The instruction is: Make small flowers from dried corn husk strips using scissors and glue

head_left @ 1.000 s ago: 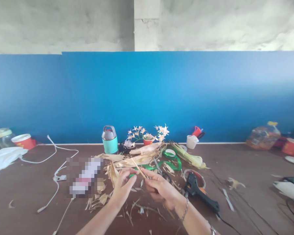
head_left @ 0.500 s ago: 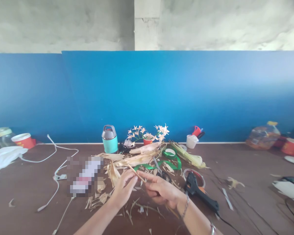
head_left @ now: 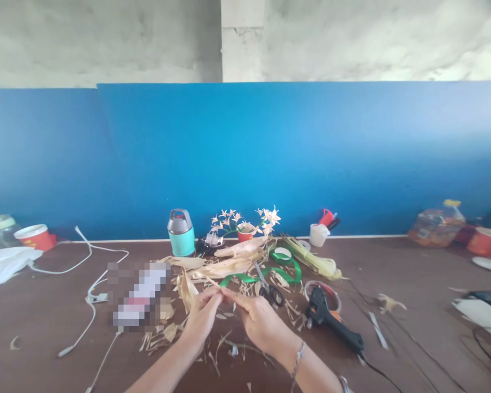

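Over the brown surface (head_left: 36, 311), left hand (head_left: 205, 312) and right hand (head_left: 258, 317) meet fingertip to fingertip, both pinched on a thin pale stick (head_left: 213, 283); scissors (head_left: 269, 290) lie beyond, near the right hand.

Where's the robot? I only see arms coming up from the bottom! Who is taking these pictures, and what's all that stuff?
There's no robot here! These are a person's own bare hands. The camera sits on the person's head, looking forward and down, so you see what lies before them.

The left hand pinches a thin pale stick. The right hand's fingertips meet the left hand's there. Fingers hide most of the stick, so I can't tell exactly how the right hand grips.

On the brown table lie dry leaves, green ribbon, scissors and a black glue gun. Farther back are a turquoise flask and pale little flowers. The blocky patch is blurred out.
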`<state>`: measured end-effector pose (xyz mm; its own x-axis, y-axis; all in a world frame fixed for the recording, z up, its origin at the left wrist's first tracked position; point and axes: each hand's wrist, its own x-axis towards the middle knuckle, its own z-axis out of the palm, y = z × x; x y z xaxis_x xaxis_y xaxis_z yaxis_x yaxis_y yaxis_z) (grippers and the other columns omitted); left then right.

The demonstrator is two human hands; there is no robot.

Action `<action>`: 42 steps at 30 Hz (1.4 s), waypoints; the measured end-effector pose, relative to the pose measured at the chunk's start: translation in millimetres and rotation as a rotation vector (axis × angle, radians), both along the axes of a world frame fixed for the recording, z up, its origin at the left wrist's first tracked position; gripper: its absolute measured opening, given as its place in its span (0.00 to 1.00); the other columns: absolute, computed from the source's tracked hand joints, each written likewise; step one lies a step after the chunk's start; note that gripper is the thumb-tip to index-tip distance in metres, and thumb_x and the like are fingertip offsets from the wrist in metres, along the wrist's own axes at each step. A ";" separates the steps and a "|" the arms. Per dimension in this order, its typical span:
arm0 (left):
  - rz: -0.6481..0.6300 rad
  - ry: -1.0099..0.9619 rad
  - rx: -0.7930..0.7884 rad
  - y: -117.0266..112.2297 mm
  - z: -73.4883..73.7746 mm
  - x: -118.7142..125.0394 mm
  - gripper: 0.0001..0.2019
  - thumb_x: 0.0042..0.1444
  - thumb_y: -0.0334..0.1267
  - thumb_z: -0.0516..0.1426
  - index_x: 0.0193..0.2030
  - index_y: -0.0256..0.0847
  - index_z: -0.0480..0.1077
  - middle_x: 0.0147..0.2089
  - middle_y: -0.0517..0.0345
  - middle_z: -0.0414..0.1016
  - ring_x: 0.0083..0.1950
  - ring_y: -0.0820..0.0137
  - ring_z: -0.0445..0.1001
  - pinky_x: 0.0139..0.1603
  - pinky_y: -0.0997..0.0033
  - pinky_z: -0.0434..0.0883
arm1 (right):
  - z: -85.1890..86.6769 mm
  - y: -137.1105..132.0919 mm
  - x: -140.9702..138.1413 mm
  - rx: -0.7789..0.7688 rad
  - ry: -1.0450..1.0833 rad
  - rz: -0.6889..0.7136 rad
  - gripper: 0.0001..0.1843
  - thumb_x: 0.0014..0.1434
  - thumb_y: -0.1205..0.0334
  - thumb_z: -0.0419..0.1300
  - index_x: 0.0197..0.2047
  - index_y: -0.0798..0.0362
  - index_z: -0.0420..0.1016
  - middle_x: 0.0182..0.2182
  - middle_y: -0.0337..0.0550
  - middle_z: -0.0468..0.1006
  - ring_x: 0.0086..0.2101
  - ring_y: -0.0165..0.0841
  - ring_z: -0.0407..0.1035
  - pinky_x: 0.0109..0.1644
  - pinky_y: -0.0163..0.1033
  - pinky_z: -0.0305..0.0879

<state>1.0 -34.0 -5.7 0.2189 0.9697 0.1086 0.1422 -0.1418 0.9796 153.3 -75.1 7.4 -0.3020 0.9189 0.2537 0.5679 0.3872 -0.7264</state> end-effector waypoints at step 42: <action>0.048 0.133 0.125 3.6 0.5 -1.8 0.13 0.49 0.40 0.49 0.18 0.39 0.64 0.22 0.61 0.63 0.29 0.69 0.64 0.30 0.73 0.61 | 2.4 -6.0 -5.9 0.098 -0.603 -0.133 0.41 0.48 0.77 0.47 0.64 0.43 0.47 0.35 0.47 0.77 0.30 0.35 0.73 0.31 0.33 0.63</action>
<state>-0.7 -30.5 -5.3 0.1933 0.9601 0.2022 0.2790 -0.2513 0.9268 147.3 -81.2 9.8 -0.3029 0.9396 0.1595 0.9148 0.3336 -0.2278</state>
